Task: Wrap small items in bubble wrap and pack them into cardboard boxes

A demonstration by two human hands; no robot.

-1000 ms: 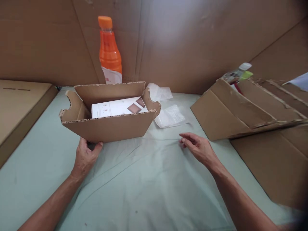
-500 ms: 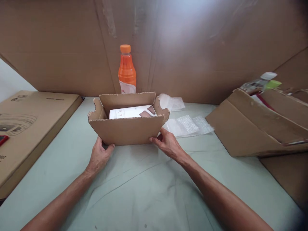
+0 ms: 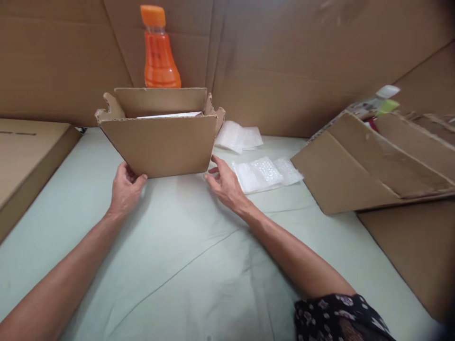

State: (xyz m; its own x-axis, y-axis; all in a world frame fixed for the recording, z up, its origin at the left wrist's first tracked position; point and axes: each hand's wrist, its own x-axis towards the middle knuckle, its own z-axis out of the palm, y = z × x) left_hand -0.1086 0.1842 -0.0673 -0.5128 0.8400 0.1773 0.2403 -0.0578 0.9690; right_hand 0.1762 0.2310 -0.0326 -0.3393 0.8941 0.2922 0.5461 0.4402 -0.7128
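An open-topped cardboard box [image 3: 159, 148] stands on the green-covered table, its side walls notched at the top. Inside it, only the upper edge of a white box [image 3: 170, 115] shows. My left hand [image 3: 127, 188] is at the lower left corner, thumb along the front and fingers curled round the side, partly hidden. By the lower right corner is my right hand [image 3: 224, 184], fingers apart and thumb tip close to the cardboard. Directly behind the cardboard box rises an orange bottle [image 3: 160, 59], its lower part hidden.
Bubble wrap pieces [image 3: 268, 174] lie right of my right hand, with more bubble wrap [image 3: 240, 136] behind. A tilted cardboard carton [image 3: 355, 166] at the right holds a white-capped bottle [image 3: 378, 99]. A flat carton [image 3: 31, 156] lies left. Tall cardboard [image 3: 266, 66] walls the back.
The cardboard box sits farther back, hiding more of the orange bottle, and less of the white box shows. My right hand's fingers have loosened from the corner. The view has shifted.
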